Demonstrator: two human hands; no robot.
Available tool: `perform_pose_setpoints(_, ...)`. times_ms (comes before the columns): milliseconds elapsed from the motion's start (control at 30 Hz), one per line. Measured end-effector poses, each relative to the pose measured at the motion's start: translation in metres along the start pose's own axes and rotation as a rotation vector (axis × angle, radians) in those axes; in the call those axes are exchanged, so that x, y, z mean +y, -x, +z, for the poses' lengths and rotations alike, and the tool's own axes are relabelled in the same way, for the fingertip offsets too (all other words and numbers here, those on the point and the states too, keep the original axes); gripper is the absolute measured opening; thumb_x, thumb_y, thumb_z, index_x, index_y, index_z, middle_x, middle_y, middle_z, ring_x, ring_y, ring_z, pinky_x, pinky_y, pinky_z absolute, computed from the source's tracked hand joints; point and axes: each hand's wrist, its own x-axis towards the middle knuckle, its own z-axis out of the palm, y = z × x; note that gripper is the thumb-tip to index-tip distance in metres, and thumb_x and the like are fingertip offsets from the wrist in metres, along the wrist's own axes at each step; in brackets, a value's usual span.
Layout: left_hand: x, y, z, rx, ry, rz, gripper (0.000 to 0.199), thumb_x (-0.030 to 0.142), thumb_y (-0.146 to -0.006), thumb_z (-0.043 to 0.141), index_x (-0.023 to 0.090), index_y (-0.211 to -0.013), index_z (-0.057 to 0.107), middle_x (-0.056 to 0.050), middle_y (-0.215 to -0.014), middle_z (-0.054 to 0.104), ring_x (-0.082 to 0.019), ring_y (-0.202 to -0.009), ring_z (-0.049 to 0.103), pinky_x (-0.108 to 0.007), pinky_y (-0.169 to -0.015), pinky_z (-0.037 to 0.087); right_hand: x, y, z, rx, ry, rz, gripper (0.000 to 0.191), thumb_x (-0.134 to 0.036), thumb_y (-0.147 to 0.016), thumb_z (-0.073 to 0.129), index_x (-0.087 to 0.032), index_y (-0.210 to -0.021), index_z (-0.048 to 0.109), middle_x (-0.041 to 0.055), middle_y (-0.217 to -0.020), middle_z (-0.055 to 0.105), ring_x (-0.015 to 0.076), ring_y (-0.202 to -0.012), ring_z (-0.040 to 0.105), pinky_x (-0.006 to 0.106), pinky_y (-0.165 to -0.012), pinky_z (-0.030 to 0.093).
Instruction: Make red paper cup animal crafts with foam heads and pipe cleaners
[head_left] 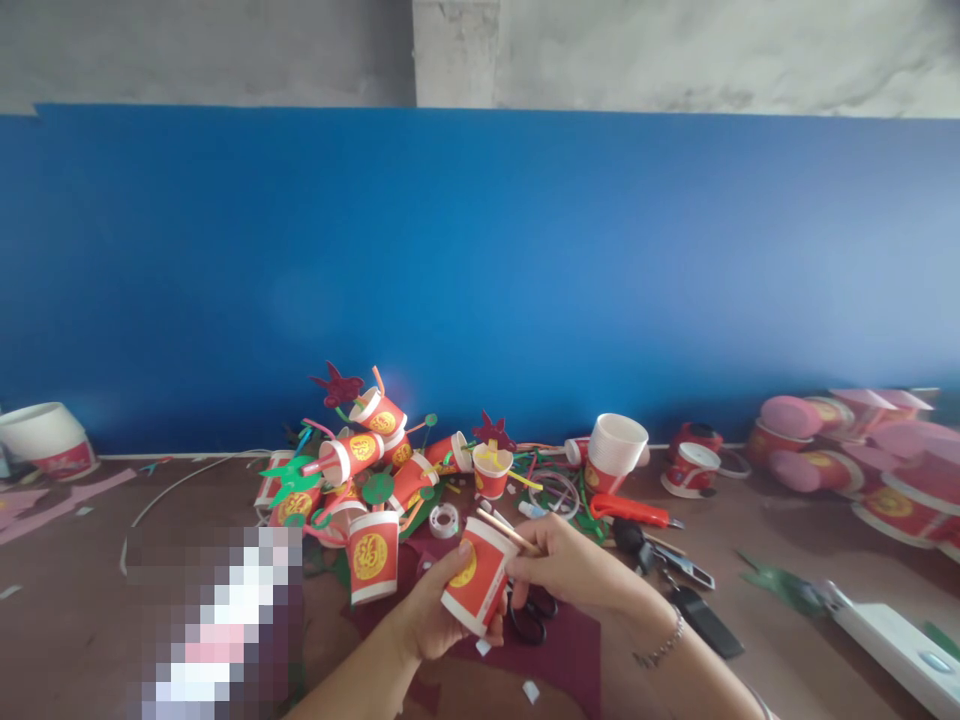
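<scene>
My left hand (439, 610) is closed around a red paper cup (480, 575) with a white rim and yellow emblem, tilted over the table. My right hand (562, 565) pinches a thin pale wooden stick (506, 530), which lies across the cup's rim. The right fingers also come up against the cup's side. Behind my hands, black-handled scissors (531, 615) rest on dark red paper (559, 655). Another red paper cup (373, 558) stands to the left of the held one. A roll of tape (444, 520) sits just beyond my left hand.
Decorated cups with straws and paper cutouts (352, 455) are heaped at the back left. A stack of cups (616, 450) stands near an orange cutter (634, 510). Farther right are a black key fob (705, 620), a white device (896, 645) and pink-topped cup models (900, 495). A blue panel (480, 270) closes off the back.
</scene>
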Motion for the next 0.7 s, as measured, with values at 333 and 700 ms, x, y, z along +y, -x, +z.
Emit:
perform_pose_setpoints(333, 0.001, 0.001, 0.002, 0.017, -0.019, 0.035, 0.053, 0.058, -0.08, 0.056, 0.005, -0.082, 0.067, -0.011, -0.068, 0.07, -0.019, -0.054, 0.066, -0.029, -0.054, 0.049, 0.008, -0.003, 0.001, 0.019, 0.115, -0.032, 0.014, -0.019, -0.078, 0.049, -0.017, -0.081, 0.062, 0.0003, -0.063, 0.073, 0.0061, -0.04, 0.044, 0.016, -0.039, 0.029)
perform_pose_setpoints(700, 0.008, 0.003, 0.011, 0.095, 0.068, -0.02, 0.054, 0.057, -0.086, 0.048, 0.006, -0.084, 0.067, -0.01, -0.068, 0.071, -0.018, -0.055, 0.066, -0.028, -0.055, 0.049, 0.001, -0.005, 0.006, 0.044, -0.137, -0.006, 0.017, -0.016, -0.066, 0.065, -0.016, -0.082, 0.059, -0.0002, -0.067, 0.072, 0.0122, -0.056, 0.062, 0.017, -0.045, 0.035)
